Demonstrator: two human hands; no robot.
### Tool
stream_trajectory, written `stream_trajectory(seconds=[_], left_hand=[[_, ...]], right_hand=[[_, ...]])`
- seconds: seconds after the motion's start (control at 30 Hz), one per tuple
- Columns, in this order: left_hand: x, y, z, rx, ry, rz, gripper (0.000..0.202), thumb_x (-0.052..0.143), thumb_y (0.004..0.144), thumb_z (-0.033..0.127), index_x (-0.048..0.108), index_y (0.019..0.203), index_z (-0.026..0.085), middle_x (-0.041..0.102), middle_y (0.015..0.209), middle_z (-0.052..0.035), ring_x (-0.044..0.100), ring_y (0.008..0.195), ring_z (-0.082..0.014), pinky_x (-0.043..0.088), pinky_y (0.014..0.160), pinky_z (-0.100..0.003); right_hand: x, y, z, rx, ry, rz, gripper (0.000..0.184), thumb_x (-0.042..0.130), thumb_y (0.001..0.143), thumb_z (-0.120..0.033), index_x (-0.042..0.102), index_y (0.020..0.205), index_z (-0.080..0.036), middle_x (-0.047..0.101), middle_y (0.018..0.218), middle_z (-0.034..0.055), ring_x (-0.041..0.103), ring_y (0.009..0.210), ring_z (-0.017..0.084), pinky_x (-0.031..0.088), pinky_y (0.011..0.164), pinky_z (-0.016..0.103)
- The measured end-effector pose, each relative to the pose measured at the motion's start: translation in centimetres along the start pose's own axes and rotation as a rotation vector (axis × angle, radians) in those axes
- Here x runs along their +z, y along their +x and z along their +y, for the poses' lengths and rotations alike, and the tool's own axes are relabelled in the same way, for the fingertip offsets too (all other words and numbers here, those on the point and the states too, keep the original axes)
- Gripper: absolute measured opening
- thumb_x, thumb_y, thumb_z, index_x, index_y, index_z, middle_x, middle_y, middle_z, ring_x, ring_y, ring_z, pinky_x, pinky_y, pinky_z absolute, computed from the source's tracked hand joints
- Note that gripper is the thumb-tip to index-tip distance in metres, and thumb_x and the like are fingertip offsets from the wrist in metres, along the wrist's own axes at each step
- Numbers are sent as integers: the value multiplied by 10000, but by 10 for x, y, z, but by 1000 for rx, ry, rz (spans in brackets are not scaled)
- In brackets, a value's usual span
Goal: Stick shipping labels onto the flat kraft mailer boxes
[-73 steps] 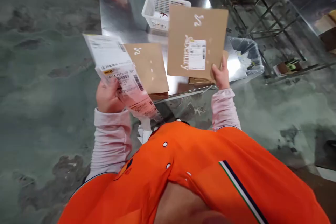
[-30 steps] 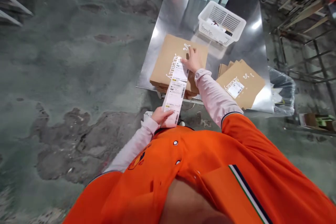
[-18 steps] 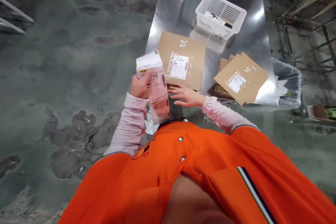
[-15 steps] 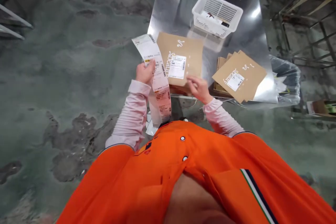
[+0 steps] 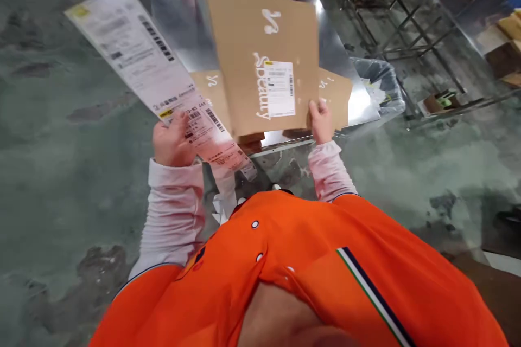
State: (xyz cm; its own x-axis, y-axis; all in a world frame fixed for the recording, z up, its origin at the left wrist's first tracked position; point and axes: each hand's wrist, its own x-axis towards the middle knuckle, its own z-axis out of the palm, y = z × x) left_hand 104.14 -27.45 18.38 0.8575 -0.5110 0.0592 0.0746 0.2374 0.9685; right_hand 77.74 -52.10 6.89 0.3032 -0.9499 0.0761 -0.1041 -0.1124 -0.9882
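Now | brown envelope (image 5: 260, 49): flat, white logo, label | held, right hand (image 5: 321, 119)

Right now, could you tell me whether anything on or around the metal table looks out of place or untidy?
Mostly tidy. The right hand holds a labelled cardboard mailer up, and the left hand grips a strip of labels. One oddity: white paper scraps lie on the floor below the metal table.

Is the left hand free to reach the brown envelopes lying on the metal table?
Probably not as it stands: the left hand is closed on a strip of shipping labels, and the envelope raised by the right hand hangs over the stack of brown envelopes.
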Motion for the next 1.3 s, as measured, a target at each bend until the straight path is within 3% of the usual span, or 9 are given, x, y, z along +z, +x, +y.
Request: stream_trajectory(seconds=[0.1, 0.17, 0.23, 0.37, 0.47, 0.57, 0.9, 1.13, 1.3], left_hand=[[-7, -21, 6, -6, -16, -30, 648, 1014, 419, 476, 704, 886, 151, 746, 862, -10, 666, 757, -133, 589, 766, -247], [-11, -35, 0, -1, -30, -46, 662, 1019, 433, 416, 702, 973, 201, 760, 942, 5, 683, 821, -141, 586, 798, -244], [-11, -52, -9, -36, -7, -79, 673, 1001, 487, 424, 692, 1055, 237, 765, 1010, -5, 696, 874, -157, 585, 824, -255], [-3, -81, -23, -259, 166, -331, 604, 947, 553, 512, 708, 1002, 185, 768, 935, -65, 710, 808, -195, 594, 758, -289], [-3, -85, -27, -363, 218, -460, 632, 943, 528, 515, 725, 994, 148, 769, 976, -108, 719, 871, -240, 591, 782, -324], [-10, -79, -32, -333, 144, -264, 634, 938, 493, 542, 729, 933, 136, 766, 946, -103, 711, 863, -238, 574, 797, -331], [-14, -88, -60, -240, 248, 133, 520, 837, 588, 576, 521, 533, 167, 532, 539, 24, 456, 543, -87, 386, 552, -229], [-19, -70, -85, -603, 32, -98, 672, 963, 379, 454, 717, 909, 124, 752, 893, -88, 672, 840, -234, 526, 819, -364], [-39, -108, -107, -750, 70, -45, 742, 967, 310, 534, 740, 886, 124, 768, 942, -135, 701, 914, -298, 548, 878, -426]], right_hand=[[-74, 28, 3, 110, -360, 182, 568, 557, 933, -586, 631, 1186, -82, 680, 1163, 183, 640, 1089, 243, 517, 1002, 407], [-86, 30, -5, 194, -543, 144, 567, 646, 894, -548, 638, 1167, -51, 667, 1140, 223, 630, 1072, 264, 522, 961, 416], [-60, 12, -21, 182, -516, -100, 649, 725, 819, -585, 644, 1190, -58, 666, 1146, 227, 639, 1042, 273, 541, 924, 420], [50, -64, -60, 31, 26, -780, 884, 814, 644, -695, 617, 1312, -151, 706, 1190, 135, 689, 998, 255, 593, 889, 399], [104, -119, -75, 8, 212, -666, 715, 689, 759, -744, 691, 1181, -167, 731, 1183, 116, 697, 1055, 258, 590, 939, 390], [115, -135, -76, 16, 127, -778, 611, 714, 763, -695, 740, 1038, -151, 767, 1042, 102, 717, 949, 259, 600, 880, 402], [134, -89, -98, -83, -27, -855, 371, 745, 797, -521, 750, 844, -153, 748, 820, 74, 693, 738, 198, 579, 714, 332], [203, -1, -72, -338, -367, -720, 171, 765, 829, -310, 725, 850, -145, 671, 1164, 115, 632, 1136, 223, 498, 1076, 396], [249, 53, -58, -272, -754, -599, 272, 738, 860, -279, 733, 1102, -155, 575, 1337, 135, 535, 1304, 261, 401, 1178, 454]])
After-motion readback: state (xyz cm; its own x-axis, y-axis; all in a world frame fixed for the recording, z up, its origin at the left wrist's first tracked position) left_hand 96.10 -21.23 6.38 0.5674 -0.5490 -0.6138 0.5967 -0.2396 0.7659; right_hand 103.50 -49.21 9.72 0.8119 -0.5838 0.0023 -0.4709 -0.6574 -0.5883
